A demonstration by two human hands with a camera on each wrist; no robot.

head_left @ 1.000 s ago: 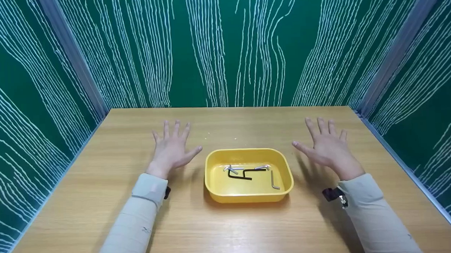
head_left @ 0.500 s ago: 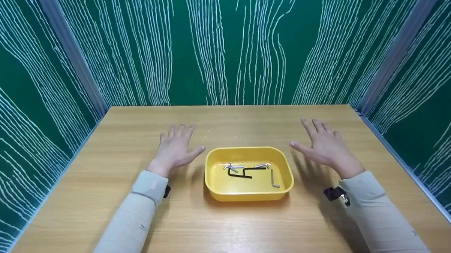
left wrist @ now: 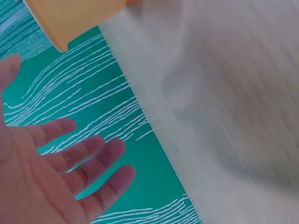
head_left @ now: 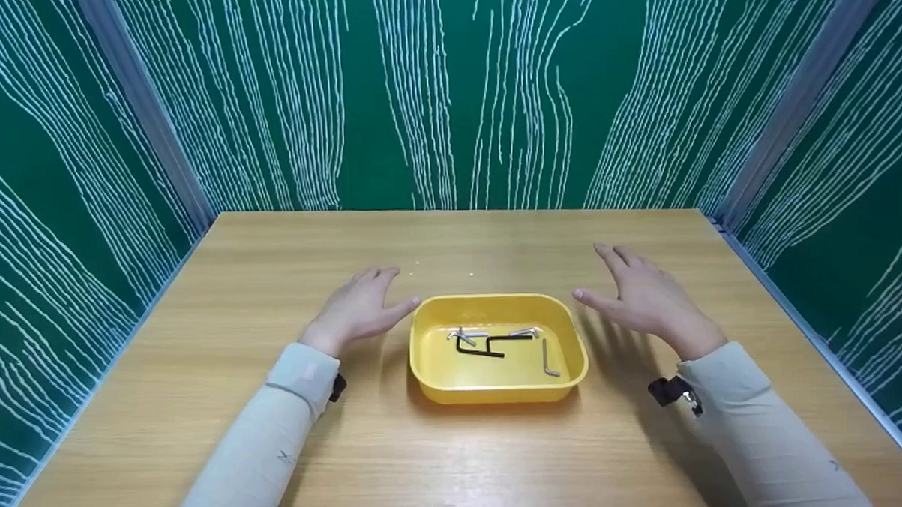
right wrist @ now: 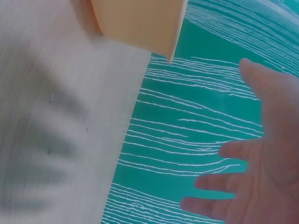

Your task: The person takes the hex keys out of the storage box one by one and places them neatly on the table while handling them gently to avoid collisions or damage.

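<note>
A yellow plastic bin (head_left: pixel 501 394) stands on the wooden table, with several L-shaped hex keys on its floor. Two are black, one of them a black hex key (head_left: pixel 481 351) near the middle; a silver hex key (head_left: pixel 546 359) lies by the right wall, and smaller silver ones lie towards the back. To the left of the bin, my left hand (head_left: pixel 359 309) hovers with relaxed fingers, its thumb tip close to the rim; whether it touches I cannot tell. My right hand (head_left: pixel 648 299) is held to the right, apart from the bin, fingers extended. Both hands hold nothing.
The wooden table (head_left: pixel 458 463) reaches back to a green wall (head_left: pixel 385 98) with wavy white lines. Similar panels and grey posts stand at both sides. A few tiny pale specks lie behind the bin. A small dark camera (head_left: pixel 669 390) hangs at the right wrist.
Both hands have turned from palm-down with spread fingers towards palms facing inward. They have come slightly nearer the bin, the left one more so. The hex keys lie as before.
</note>
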